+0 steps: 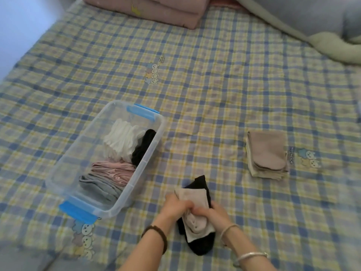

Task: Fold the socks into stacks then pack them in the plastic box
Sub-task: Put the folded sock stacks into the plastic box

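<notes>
A beige sock (pixel 194 196) lies on top of a black sock (pixel 201 245) on the bed in front of me. My left hand (pixel 176 207) and my right hand (pixel 213 214) both grip the beige sock at its middle, fingers curled into the fabric. To the left stands the clear plastic box (pixel 150 155) with blue latches; it holds white socks (pixel 122 139), black socks (pixel 143 147), pink socks (pixel 113 170) and grey socks (pixel 99 187). A folded stack of beige socks (pixel 266 153) sits on the bed to the right.
The bed is covered by a blue and yellow checked sheet (pixel 214 85). A folded pink blanket (pixel 156 10) lies at the far edge, and a grey-green duvet (pixel 312 22) is bunched at the far right.
</notes>
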`<state>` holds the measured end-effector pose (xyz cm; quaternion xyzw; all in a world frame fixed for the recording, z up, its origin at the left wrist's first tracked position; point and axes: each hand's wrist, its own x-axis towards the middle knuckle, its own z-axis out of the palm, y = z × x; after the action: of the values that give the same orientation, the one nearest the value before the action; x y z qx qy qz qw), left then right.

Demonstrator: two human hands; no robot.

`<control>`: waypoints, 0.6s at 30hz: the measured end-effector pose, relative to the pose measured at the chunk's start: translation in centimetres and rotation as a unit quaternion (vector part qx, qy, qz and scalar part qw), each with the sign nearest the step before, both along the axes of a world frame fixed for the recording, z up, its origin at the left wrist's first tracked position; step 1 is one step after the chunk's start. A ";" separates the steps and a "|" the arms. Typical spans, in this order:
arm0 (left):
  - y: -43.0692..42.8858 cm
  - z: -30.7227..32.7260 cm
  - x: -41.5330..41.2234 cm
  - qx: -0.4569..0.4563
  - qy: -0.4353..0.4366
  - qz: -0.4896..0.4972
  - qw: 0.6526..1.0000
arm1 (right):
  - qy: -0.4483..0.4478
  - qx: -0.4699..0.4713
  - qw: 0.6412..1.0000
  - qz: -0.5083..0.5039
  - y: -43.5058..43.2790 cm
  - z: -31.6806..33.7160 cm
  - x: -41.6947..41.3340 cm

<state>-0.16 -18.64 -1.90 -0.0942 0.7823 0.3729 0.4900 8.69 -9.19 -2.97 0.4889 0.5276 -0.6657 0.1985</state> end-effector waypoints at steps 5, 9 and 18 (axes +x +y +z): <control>4.6 1.8 0.6 0.090 -0.035 0.048 0.994 | 0.066 -0.025 0.986 -0.148 4.5 1.7 0.3; 10.1 3.4 1.0 0.184 -0.041 0.087 0.978 | 0.142 0.016 0.968 -0.208 9.8 3.7 -0.1; 21.8 3.5 1.0 0.230 0.022 0.037 0.972 | 0.164 0.155 0.958 -0.179 20.8 4.2 0.5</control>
<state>0.81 3.17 1.61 0.0006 0.6823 0.5625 0.4670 9.15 11.57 1.22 0.4841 0.5535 -0.6714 -0.0916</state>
